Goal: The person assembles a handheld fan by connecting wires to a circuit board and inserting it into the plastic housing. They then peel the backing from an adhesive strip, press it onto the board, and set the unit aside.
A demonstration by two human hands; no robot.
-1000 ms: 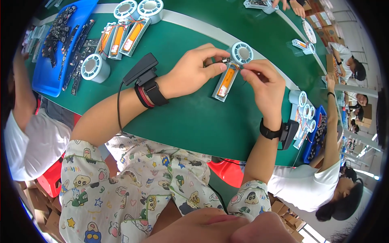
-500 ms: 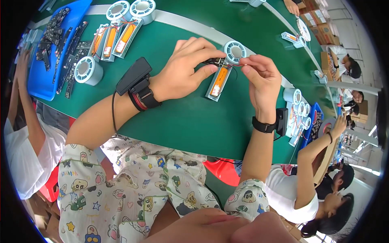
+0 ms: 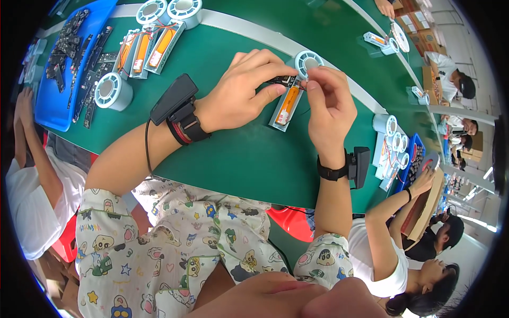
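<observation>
My left hand (image 3: 239, 89) is closed, pinching a small black circuit board (image 3: 281, 80) between thumb and fingers. My right hand (image 3: 332, 108) is also closed, its fingertips brought together at the board's right end, where a thin red wire (image 3: 303, 84) shows. Under my hands lies a pale blue housing: a tray (image 3: 278, 126) with an orange battery (image 3: 288, 102) in it, and a round ribbed head (image 3: 307, 61) at its far end. The right fingers partly cover the head. A dark wire runs beside the tray. The fingertips hide the exact wire end.
On the left are a blue bin (image 3: 49, 106) of black circuit boards, loose boards (image 3: 95, 79) and a round-headed housing (image 3: 113, 91). Several battery-filled housings (image 3: 161, 49) stand behind; more (image 3: 389, 140) sit at the right. Nearby, a co-worker's arm (image 3: 389, 204) reaches toward a cardboard box (image 3: 424, 209).
My right hand has moved left, bringing the wire from beside the head to the board's end. My left hand stays put. At the right, the co-worker's arm has lowered.
</observation>
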